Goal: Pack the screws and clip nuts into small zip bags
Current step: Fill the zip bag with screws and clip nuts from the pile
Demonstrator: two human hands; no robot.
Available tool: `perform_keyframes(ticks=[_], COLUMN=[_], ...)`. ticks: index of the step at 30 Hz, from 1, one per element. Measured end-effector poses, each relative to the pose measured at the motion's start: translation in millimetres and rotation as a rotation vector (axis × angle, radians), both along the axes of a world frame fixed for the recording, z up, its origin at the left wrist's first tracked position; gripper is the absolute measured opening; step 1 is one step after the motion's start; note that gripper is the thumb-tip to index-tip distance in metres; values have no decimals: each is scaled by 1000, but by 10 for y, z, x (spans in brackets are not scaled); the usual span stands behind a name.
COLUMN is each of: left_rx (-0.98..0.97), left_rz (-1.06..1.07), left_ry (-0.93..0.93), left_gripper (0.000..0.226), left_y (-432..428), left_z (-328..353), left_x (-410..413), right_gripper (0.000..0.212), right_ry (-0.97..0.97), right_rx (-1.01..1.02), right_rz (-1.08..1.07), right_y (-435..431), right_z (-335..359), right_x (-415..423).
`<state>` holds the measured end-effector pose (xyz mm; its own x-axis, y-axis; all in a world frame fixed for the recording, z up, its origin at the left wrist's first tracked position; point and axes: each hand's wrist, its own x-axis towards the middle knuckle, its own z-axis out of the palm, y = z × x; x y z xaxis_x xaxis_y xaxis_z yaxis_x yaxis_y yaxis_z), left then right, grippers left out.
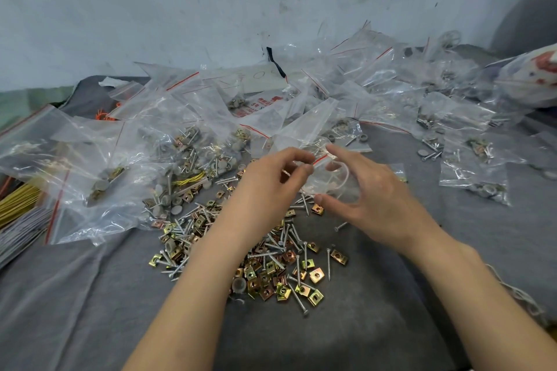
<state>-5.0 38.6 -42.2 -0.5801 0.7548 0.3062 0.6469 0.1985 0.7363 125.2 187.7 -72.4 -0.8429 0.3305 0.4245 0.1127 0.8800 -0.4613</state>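
Clear thin film, limp and near weightless: small zip bag (327, 178) up off the grey cloth of the desk (90, 295), just above the far edge of the loose pile of screws (328, 265) and clip nuts (316, 275). Left hand (268, 187) over the pile's far side, thumb and fingers (307, 168) closed together in a pinch on the bag's edge, by the red zip line. Right hand (373, 193) to the right of the pile, forefinger and thumb spread well apart at the bag's top and bottom; touching the film or not, cannot tell. Probably slippery and quick to collapse shut, so best taken at the stiffer zip strip, one lip per hand. Hard, small, sharp-tipped metal for the filling: prone to roll, scatter or snag the film. Beyond the pile, heaps of filled bags (187, 141); red print on one printed bag (251, 108), too blurred to read; faint pen marks on a white sheet (259, 75), illegible.
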Motion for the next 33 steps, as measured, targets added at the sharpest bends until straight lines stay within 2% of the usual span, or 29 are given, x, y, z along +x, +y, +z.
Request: perform_keyframes(ticks=[3, 7, 12, 15, 17, 20, 24, 33], left_rx=[-6, 21, 31, 11, -63, -306, -582, -673], left_rz=[-75, -137, -68, 66, 178, 292, 296, 270], left_ry=[33, -15, -14, 5, 54, 154, 165, 259], left_gripper=[16, 22, 27, 26, 29, 36, 35, 39], left_y=[38, 83, 49, -37, -124, -263, -355, -332], left_z=[13, 32, 62, 70, 61, 7, -75, -130], left_x=[56, 90, 41, -80, -178, -310, -393, -379], right_gripper=[86, 79, 80, 81, 81, 80, 80, 78], right_ry=[-9, 7, 7, 17, 16, 22, 25, 21], right_rx=[0, -35, -35, -42, -39, -40, -43, -24], right_rz=[4, 4, 11, 2, 2, 2, 2, 3], right_y=[-13, 3, 18, 25, 31, 43, 57, 55], right_z=[10, 23, 23, 17, 6, -11, -27, -39], right_x=[6, 15, 16, 23, 26, 23, 30, 17])
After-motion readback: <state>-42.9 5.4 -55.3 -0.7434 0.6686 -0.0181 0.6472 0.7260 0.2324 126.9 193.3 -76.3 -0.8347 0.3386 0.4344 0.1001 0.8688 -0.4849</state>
